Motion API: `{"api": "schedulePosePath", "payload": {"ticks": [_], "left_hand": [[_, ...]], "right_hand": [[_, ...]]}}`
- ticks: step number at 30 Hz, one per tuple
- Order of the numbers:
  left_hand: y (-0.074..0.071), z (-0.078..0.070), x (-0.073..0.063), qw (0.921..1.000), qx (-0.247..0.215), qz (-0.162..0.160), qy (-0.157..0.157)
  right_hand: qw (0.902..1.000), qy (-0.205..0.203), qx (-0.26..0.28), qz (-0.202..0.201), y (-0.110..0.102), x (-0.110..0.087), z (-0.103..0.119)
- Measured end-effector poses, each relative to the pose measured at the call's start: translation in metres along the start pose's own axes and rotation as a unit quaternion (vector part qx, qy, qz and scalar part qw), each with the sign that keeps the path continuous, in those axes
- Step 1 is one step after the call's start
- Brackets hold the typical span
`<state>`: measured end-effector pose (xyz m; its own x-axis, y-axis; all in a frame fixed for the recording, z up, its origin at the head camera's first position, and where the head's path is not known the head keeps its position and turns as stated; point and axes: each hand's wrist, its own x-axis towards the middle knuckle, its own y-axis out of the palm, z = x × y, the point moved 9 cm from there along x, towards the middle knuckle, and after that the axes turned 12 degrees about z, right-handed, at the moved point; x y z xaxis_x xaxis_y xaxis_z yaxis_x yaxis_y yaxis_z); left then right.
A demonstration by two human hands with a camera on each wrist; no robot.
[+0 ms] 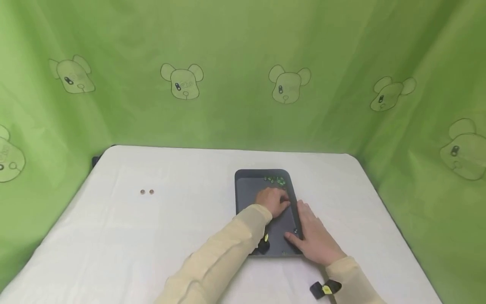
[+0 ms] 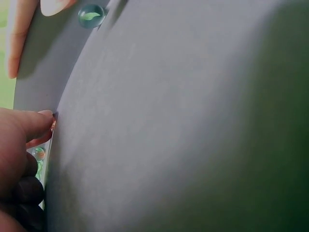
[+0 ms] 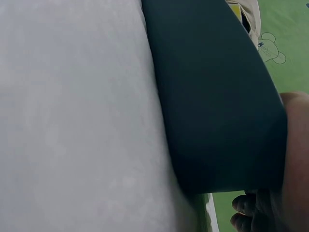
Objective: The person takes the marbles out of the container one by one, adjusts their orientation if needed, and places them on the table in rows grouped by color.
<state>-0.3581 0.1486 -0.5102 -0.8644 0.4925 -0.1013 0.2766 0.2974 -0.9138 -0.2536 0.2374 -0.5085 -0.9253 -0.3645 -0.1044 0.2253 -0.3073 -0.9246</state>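
A dark grey rectangular tray (image 1: 247, 192) lies on a white-covered table. Inside it, my left hand (image 1: 272, 202) has its fingers bent, with thumb and index fingertips close together at the right wall; I cannot tell whether they pinch something. Several green glass marbles (image 1: 281, 181) sit in the far right corner, just beyond that hand. My right hand (image 1: 317, 240) grips the tray's right wall, thumb hooked inside and fingers stretched along the outside. Near its thumb rests a clear marble with a green swirl (image 2: 91, 16). Another small marble (image 1: 283, 252) lies by the near wall.
Two small brown marbles (image 1: 147, 191) lie side by side on the white cloth (image 1: 114, 236), left of the tray. A green curtain (image 1: 235, 118) printed with bear heads surrounds the table. A black wrist camera (image 1: 325, 289) is strapped at the right sleeve.
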Motion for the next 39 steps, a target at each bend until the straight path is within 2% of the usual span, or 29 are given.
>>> {"api": "schedulePosePath", "payload": {"ticks": [6,12,17,21,25,30,35,39], "left_hand": [[-0.006,0.003,-0.001,0.9999,-0.007,-0.012,0.003],[-0.015,0.003,-0.009,0.9979,-0.061,-0.023,-0.004],[-0.034,0.0,-0.017,0.9963,-0.079,-0.033,0.013],[-0.057,0.006,-0.028,0.9923,-0.112,-0.047,0.025],[-0.083,0.021,-0.044,0.985,-0.148,-0.082,0.034],[-0.109,0.048,-0.065,0.98,-0.153,-0.122,0.034],[-0.124,0.081,-0.084,0.9767,-0.163,-0.14,0.009],[-0.131,0.108,-0.098,0.9754,-0.157,-0.154,-0.015]], "right_hand": [[0.9999,-0.013,-0.001,-0.007,-0.002,0.004,0.001],[0.9997,-0.021,0.003,-0.011,0.002,0.003,0.0],[0.9998,-0.017,0.006,-0.01,0.001,0.001,-0.001],[1.0,-0.004,-0.002,-0.002,-0.001,0.0,0.001],[1.0,0.006,-0.005,0.003,-0.002,0.001,0.001],[0.9998,0.016,-0.004,0.01,0.001,0.001,-0.002],[0.9997,0.023,-0.008,0.008,0.002,0.0,-0.005],[0.9997,0.022,-0.007,0.006,0.001,0.0,-0.003]]}}
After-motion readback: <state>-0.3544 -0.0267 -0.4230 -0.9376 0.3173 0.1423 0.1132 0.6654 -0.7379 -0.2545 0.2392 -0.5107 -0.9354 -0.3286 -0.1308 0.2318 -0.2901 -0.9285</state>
